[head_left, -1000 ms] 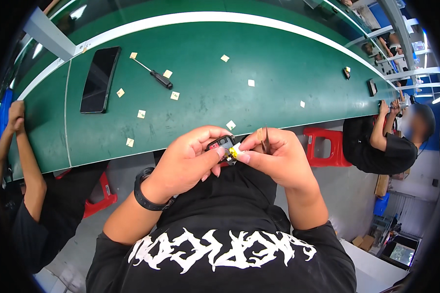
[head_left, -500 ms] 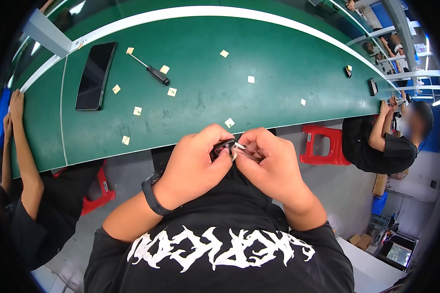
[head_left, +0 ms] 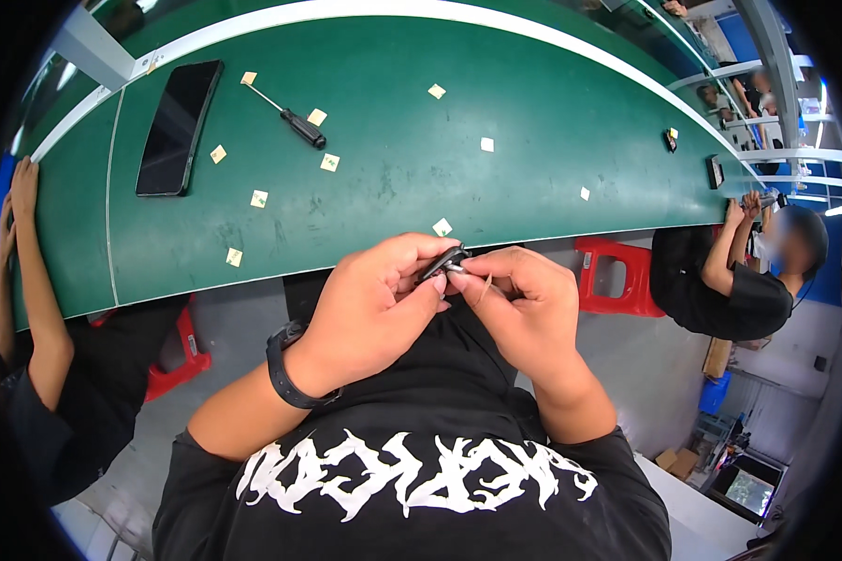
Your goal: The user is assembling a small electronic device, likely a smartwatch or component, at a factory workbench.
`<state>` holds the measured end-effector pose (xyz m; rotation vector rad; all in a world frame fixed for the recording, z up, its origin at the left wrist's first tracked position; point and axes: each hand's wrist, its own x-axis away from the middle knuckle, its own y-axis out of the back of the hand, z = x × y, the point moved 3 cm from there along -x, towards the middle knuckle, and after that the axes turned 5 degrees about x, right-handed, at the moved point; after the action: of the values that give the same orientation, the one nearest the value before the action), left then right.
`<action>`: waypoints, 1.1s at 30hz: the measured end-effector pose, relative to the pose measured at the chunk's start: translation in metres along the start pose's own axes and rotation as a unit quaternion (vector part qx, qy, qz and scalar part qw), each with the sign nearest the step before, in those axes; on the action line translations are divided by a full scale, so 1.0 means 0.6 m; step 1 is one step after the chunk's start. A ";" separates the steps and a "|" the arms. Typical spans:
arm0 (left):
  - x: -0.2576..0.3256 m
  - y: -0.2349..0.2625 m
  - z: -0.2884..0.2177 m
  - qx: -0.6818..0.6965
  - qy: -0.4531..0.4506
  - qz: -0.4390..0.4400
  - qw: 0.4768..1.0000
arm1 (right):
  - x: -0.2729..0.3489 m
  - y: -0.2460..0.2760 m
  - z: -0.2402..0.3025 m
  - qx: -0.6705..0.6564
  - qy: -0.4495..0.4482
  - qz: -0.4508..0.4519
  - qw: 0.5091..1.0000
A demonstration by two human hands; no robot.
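My left hand is closed, with a small black oblong part pinched between thumb and fingers. A short, light metallic-looking piece shows at the right edge of that part. The thumb and fingers of my right hand are pressed together on this piece, and a thin pale sliver pokes out between them. Both hands meet in front of my chest, just off the near edge of the green table. My fingers cover most of both small pieces, so their exact kind is unclear.
A black phone and a screwdriver lie on the table's left side. Several small pale squares are scattered around. Co-workers sit left and right, the right one beside a red stool. Small black items lie far right.
The black part now tilts upward and shows more above my left fingers. My right fingers have closed in nearer to it. The whole view has shifted slightly.
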<state>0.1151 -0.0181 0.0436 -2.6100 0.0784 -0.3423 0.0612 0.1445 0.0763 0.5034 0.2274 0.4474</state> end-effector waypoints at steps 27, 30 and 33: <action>0.023 0.030 -0.002 0.136 0.029 0.078 0.987 | -0.007 -0.044 0.007 -0.340 -0.261 0.063 0.901; 0.036 0.015 -0.030 0.190 0.070 0.050 0.978 | -0.006 -0.041 0.015 -0.380 -0.217 0.068 0.897; 0.042 0.006 -0.048 0.239 0.084 0.012 0.967 | -0.006 -0.037 0.031 -0.483 -0.173 0.102 0.852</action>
<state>0.1323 -0.0377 0.0717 -2.0982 0.0748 -0.5048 0.0721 0.1176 0.0813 -0.3977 -0.4079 0.6045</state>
